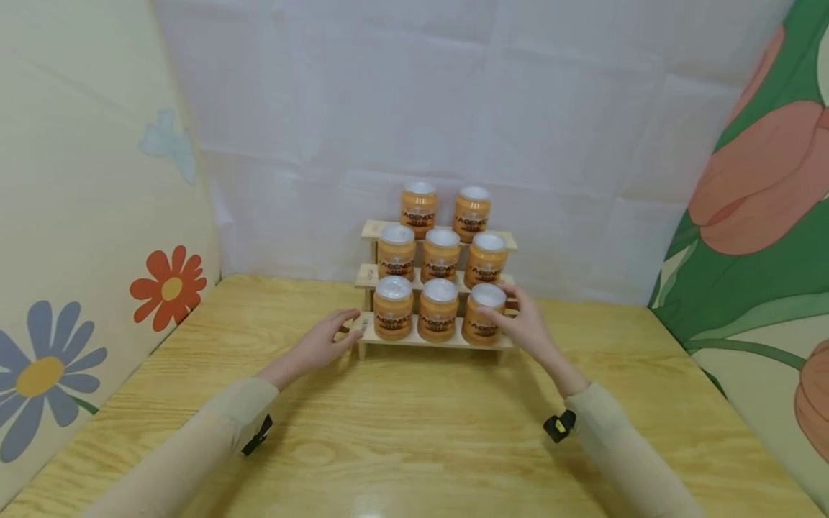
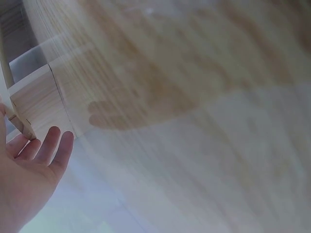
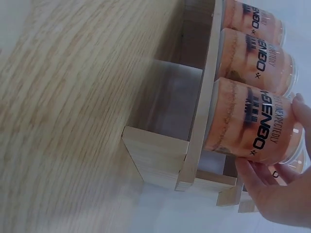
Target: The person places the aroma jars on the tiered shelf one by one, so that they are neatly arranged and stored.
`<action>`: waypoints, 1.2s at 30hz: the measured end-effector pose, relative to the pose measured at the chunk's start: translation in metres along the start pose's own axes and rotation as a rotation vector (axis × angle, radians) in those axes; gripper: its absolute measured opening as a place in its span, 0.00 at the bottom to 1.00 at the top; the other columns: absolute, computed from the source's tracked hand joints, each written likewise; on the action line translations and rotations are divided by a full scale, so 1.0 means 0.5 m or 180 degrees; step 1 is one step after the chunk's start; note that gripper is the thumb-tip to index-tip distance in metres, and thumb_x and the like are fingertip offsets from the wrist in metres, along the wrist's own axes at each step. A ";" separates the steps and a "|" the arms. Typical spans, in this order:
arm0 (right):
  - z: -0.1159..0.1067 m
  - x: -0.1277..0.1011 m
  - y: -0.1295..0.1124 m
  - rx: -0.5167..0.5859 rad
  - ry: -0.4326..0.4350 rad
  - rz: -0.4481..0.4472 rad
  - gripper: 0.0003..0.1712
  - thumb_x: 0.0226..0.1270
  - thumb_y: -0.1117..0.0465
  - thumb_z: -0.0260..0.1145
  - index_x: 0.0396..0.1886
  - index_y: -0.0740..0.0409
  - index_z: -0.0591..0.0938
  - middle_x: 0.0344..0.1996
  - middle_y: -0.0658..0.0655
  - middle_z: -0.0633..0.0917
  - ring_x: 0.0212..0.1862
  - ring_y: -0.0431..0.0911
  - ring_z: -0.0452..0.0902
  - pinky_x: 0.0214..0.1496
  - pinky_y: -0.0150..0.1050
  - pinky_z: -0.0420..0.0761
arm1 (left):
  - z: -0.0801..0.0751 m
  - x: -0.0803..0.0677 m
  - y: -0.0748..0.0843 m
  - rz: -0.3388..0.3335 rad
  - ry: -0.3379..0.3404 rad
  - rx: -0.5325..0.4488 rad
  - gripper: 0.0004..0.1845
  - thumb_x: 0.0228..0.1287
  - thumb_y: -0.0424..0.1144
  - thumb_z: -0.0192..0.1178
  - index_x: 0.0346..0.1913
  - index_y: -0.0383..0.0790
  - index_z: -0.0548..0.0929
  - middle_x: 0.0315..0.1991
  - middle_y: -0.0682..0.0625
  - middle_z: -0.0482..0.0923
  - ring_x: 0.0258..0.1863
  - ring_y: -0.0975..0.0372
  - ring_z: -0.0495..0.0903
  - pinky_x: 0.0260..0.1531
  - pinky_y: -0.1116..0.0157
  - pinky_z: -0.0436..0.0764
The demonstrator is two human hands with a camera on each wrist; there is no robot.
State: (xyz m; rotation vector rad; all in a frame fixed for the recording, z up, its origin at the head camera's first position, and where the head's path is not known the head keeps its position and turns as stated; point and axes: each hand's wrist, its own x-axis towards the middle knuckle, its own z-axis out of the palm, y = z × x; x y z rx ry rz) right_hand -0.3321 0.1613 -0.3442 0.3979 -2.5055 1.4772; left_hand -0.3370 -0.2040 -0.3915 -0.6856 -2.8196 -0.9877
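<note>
A three-step wooden rack [image 1: 430, 340] holds several orange cans with silver lids. My right hand [image 1: 527, 327] grips the right-hand can [image 1: 487, 316] of the lowest step, thumb across its front and fingers around the far side. In the right wrist view this can [image 3: 250, 121] stands upright against the board, its label facing out. My left hand [image 1: 322, 339] is at the left end of the lowest step, fingers spread. The left wrist view shows its fingertips [image 2: 52, 133] right at the board's end [image 2: 22, 124], with the thumb mostly out of sight.
Beside the gripped can are a middle can [image 1: 437, 313] and a left can [image 1: 393, 309]. Three cans stand on the second step and two on the top one. The rack stands on a wood-grain table [image 1: 401, 432], before a white cloth backdrop [image 1: 414, 93].
</note>
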 end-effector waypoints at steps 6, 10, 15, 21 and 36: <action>0.005 0.008 0.000 -0.0013 -0.0043 -0.0013 0.38 0.60 0.51 0.69 0.66 0.60 0.66 0.57 0.63 0.74 0.54 0.57 0.73 0.49 0.48 0.79 | -0.002 0.000 -0.003 0.0035 0.0028 0.0020 0.30 0.72 0.47 0.48 0.68 0.29 0.61 0.67 0.33 0.60 0.56 0.42 0.73 0.50 0.49 0.78; 0.006 0.011 0.002 -0.0017 -0.0032 0.0011 0.38 0.59 0.49 0.69 0.66 0.57 0.66 0.55 0.61 0.74 0.54 0.56 0.74 0.48 0.46 0.80 | -0.003 -0.001 -0.002 0.0036 0.0040 0.0025 0.30 0.73 0.46 0.48 0.68 0.29 0.61 0.67 0.32 0.60 0.56 0.42 0.73 0.50 0.49 0.78; 0.009 0.010 0.012 0.0060 -0.0011 -0.0038 0.37 0.60 0.51 0.68 0.66 0.56 0.66 0.54 0.63 0.75 0.54 0.56 0.74 0.54 0.49 0.78 | 0.001 -0.001 -0.001 0.0022 0.0019 0.0027 0.29 0.72 0.45 0.49 0.68 0.29 0.61 0.67 0.32 0.61 0.55 0.42 0.73 0.50 0.49 0.78; 0.004 0.004 0.010 0.0096 -0.0083 0.0061 0.38 0.62 0.51 0.67 0.69 0.54 0.63 0.57 0.63 0.73 0.57 0.58 0.71 0.56 0.51 0.76 | 0.003 0.003 0.002 0.0022 -0.0012 0.0060 0.29 0.72 0.46 0.49 0.68 0.30 0.62 0.67 0.33 0.61 0.57 0.43 0.73 0.52 0.49 0.78; -0.079 -0.011 0.021 -0.0341 -0.0167 -0.0203 0.29 0.70 0.56 0.59 0.64 0.69 0.68 0.62 0.70 0.71 0.63 0.63 0.66 0.65 0.58 0.67 | -0.029 -0.012 0.016 0.0043 0.0318 -0.0026 0.19 0.69 0.40 0.54 0.56 0.30 0.77 0.58 0.34 0.74 0.58 0.42 0.72 0.56 0.46 0.73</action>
